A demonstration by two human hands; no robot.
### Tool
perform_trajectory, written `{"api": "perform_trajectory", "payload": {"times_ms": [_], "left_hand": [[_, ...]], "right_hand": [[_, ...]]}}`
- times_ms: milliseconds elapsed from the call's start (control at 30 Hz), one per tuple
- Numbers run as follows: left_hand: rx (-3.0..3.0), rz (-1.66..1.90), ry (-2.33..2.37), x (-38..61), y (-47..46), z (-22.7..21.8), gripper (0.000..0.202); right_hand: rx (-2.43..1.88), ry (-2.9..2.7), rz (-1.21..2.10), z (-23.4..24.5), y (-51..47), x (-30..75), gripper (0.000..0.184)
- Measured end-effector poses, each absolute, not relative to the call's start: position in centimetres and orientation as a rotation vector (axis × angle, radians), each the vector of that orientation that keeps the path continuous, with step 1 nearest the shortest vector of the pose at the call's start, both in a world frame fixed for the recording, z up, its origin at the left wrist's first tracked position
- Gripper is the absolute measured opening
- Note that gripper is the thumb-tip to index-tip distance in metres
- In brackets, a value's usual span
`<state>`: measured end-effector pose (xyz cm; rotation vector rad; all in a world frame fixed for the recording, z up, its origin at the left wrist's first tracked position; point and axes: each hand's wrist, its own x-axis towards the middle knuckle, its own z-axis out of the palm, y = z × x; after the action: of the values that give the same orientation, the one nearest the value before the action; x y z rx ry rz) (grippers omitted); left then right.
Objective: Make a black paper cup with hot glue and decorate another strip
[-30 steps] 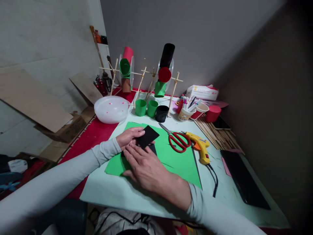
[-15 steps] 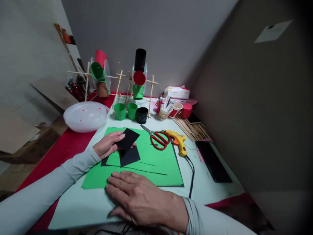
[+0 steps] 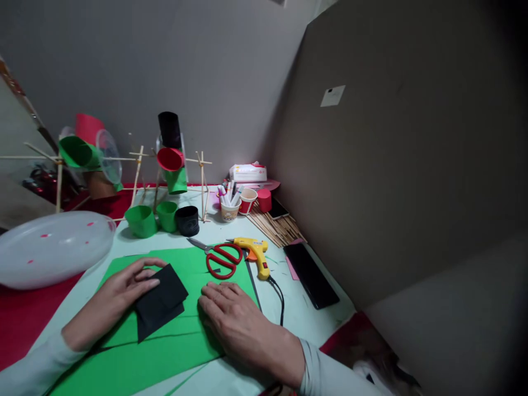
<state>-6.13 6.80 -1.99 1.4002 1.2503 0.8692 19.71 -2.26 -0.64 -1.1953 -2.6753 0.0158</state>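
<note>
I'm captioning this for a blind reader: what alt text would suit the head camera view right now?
A person's left hand holds a black paper piece on a green paper sheet, while the right hand lies flat beside it. Red-handled scissors and a yellow glue gun lie just beyond, on a pale worktable.

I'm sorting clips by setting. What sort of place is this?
Most likely a home craft table set in a room corner: a yellow glue gun, red-handled scissors and a cup of markers sit by green paper sheets, and the left hand holds a black paper piece.
</note>
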Motion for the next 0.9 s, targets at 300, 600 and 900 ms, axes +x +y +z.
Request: {"api": "perform_trajectory", "payload": {"times_ms": [300, 600, 900], "left_hand": [[2.400, 0.931, 1.236, -6.3, 6.1, -3.4, 0.033], [3.069, 0.457, 0.908, -5.5, 3.1, -4.3, 0.083], [3.275, 0.479, 0.858, -5.3, 2.6, -4.6, 0.079]], "right_hand": [[-1.431, -2.583, -0.184, 0.1, 2.1, 20.6, 0.020], [-1.599, -2.620, -0.331, -0.8, 4.8, 17.8, 0.018], [-1.522, -2.597, -0.246, -0.9, 3.4, 18.5, 0.016]]}}
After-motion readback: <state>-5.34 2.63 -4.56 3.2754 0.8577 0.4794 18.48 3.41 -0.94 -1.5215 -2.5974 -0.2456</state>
